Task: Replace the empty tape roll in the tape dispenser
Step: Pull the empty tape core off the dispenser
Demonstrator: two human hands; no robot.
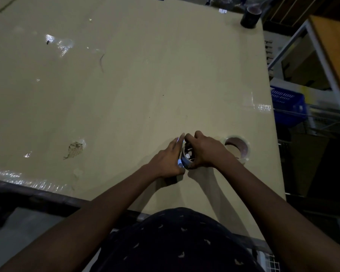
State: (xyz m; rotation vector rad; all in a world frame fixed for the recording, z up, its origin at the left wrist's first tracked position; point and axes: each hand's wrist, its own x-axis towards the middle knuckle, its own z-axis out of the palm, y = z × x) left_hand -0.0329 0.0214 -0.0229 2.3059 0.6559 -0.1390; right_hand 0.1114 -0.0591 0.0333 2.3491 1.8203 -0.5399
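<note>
The tape dispenser (186, 157) lies on the beige table (126, 85) between my hands, mostly hidden; only its dark wheel hub with a worn roll core and a bluish edge shows. My left hand (168, 160) presses against its left side, fingers stretched forward along it. My right hand (205, 150) curls over the roll core from the right, fingertips at its far rim. A fresh clear tape roll (238, 147) with a brown core lies flat just right of my right hand, untouched.
A black tape roll (250, 16) stands at the table's far right corner. Bits of clear tape stick to the tabletop, and a torn patch (75, 149) marks its left part. A blue basket (287, 107) and metal shelving stand beyond the right edge.
</note>
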